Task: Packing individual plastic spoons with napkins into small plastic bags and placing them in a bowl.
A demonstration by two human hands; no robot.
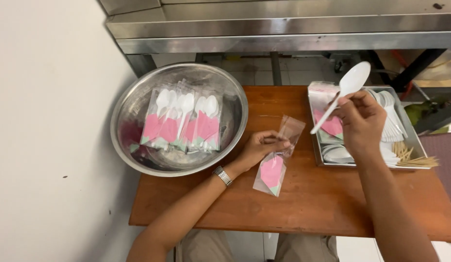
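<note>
Pinching a clear sleeve (pixel 278 157) with a pink napkin on the wooden table (pixel 322 199), your left hand (pixel 257 148) grips it; your right hand (pixel 361 121) clasps a white plastic spoon (pixel 343 93) above the metal tray (pixel 315 126).

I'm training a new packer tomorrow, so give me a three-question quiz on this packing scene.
1. True or false: the right hand holds a white plastic spoon.
2. The left hand holds which? A) a toothpick B) a clear bag with a pink napkin C) a lid
3. Where do the finished packets lie?

Key:
1. True; it is lifted over the steel tray.
2. B; the bag rests on the wooden table.
3. In the round steel bowl, to the left of the hands.
</note>
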